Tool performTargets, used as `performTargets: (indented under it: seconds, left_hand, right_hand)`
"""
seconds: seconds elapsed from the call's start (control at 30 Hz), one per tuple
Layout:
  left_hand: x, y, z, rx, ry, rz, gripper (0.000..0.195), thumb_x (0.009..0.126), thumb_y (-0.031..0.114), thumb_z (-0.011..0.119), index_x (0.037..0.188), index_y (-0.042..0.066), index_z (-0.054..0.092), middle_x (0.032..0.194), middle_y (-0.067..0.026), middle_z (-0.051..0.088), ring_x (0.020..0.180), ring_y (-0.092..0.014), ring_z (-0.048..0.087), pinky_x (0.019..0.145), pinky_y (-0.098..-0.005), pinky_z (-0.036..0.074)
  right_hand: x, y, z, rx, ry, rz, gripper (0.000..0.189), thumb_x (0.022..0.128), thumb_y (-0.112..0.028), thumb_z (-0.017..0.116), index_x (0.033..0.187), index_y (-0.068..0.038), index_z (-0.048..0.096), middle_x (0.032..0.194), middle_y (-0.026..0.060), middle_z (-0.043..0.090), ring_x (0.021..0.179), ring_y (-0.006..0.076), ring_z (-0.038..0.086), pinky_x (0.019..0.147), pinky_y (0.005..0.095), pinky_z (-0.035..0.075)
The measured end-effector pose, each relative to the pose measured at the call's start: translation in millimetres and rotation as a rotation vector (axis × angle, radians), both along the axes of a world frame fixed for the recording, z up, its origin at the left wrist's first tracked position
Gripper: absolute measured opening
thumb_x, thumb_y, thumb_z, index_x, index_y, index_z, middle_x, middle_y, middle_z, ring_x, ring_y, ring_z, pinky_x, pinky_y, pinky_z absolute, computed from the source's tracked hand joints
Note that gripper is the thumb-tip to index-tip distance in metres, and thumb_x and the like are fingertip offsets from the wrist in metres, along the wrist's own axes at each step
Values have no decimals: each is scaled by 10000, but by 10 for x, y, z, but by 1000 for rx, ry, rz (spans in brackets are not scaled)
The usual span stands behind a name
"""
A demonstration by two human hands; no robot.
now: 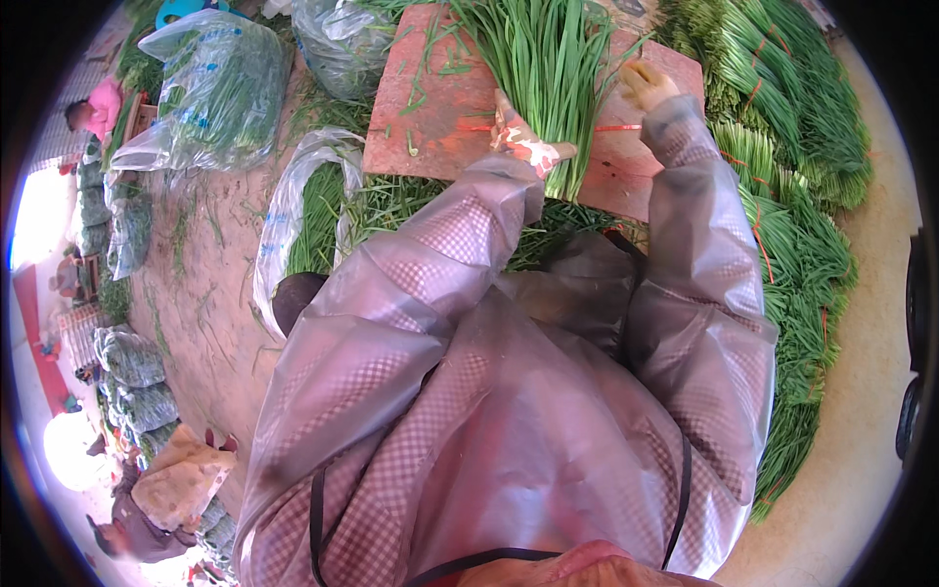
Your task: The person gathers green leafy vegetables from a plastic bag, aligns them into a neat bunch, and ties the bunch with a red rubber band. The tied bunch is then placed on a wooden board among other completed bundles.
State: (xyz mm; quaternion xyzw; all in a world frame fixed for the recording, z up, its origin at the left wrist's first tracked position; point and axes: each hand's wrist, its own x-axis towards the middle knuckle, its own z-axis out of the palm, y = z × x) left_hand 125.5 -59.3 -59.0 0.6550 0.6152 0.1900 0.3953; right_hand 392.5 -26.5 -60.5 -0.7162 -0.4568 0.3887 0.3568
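Observation:
A loose bunch of garlic chives (546, 66) lies across a worn reddish wooden board (433, 150), its pale cut ends towards me. My left hand (527, 143), in a patterned glove, holds the bunch near those ends, thumb across the stalks. A thin red tie (620, 128) runs over the board and passes beneath the bunch. To the right of the leaves is my right hand (647, 84), in a yellowish glove, above the board's right part. Its fingers are bent, and I cannot tell whether anything is between them.
Tied chive bundles (796, 235) are heaped along my right. An open plastic bag (275, 249) with chives stands at my left, a filled bag (220, 95) beyond it. Cut scraps (381, 213) lie below the board. Another person (158, 506) is at the lower left, one more (103, 110) farther off.

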Motion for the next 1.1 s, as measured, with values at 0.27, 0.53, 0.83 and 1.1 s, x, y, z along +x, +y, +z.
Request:
performTargets:
  seconds: [0.27, 0.53, 0.83, 1.1]
  left_hand:
    - [37, 29, 144, -124, 189, 24, 1475, 485, 458, 920, 1499, 18, -56, 1474, -303, 299, 1363, -397, 347, 1143, -416, 289]
    - [9, 67, -7, -85, 169, 51, 1232, 561, 422, 883, 1486, 46, 161, 1357, -267, 460, 1261, -345, 464, 1073, -389, 371]
    - [41, -54, -38, -50, 160, 32, 1084, 600, 388, 843, 1433, 44, 239, 1308, -242, 495, 1195, -332, 496, 1028, -393, 396]
    - [34, -34, -57, -59, 136, 12, 955, 635, 358, 808, 1386, 43, 309, 1264, -221, 526, 1137, -320, 525, 988, -396, 419]
  right_hand:
    - [-527, -812, 21, -432, 144, 372, 213, 824, -189, 623, 966, -40, 682, 777, 68, 689, 631, 176, 668, 531, 298, 514]
    - [-1256, -683, 528, -333, -661, 545, 274, 747, -161, 599, 989, -76, 694, 863, 180, 699, 879, 338, 685, 760, 421, 522]
    - [-373, -607, -148, -94, -654, 403, 295, 809, -183, 618, 1093, -132, 679, 923, 136, 678, 842, 277, 678, 811, 367, 524]
    - [-264, -555, -245, -173, -790, 370, 218, 808, -138, 624, 1022, -122, 665, 1005, 121, 659, 912, 302, 645, 796, 384, 510]
